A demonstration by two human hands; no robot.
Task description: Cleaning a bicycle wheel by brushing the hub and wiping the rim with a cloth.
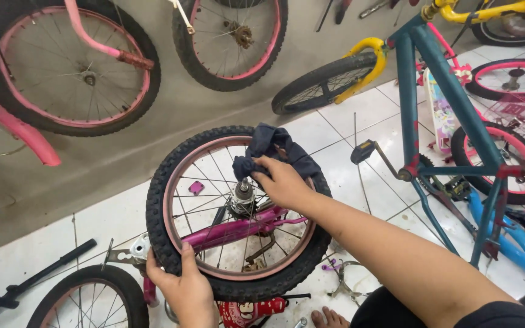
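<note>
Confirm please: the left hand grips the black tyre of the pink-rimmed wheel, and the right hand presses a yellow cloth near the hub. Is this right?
Not quite. The cloth is dark blue, not yellow, as the head view shows. The rest holds: the left hand grips the black tyre, and the right hand presses the cloth near the hub.

Even, soft daylight over my feed, with no harsh glare and only mild edge stretch.

From where I watch, the white tiled floor (pixel 366 121) is the brightest patch, giving a dull sheen rather than hot spots. Around the central wheel (pixel 238 212) shadows are faint and diffuse, pooling lightly just below its tyre, so I cannot tell one clear light source. That wheel's spokes and hub read sharp. Toward the corners away from it, the wall-hung bicycle wheels (pixel 65 64) bow slightly from the wide lens, and the grey wall (pixel 171 115) looks flatter and dimmer.
</note>
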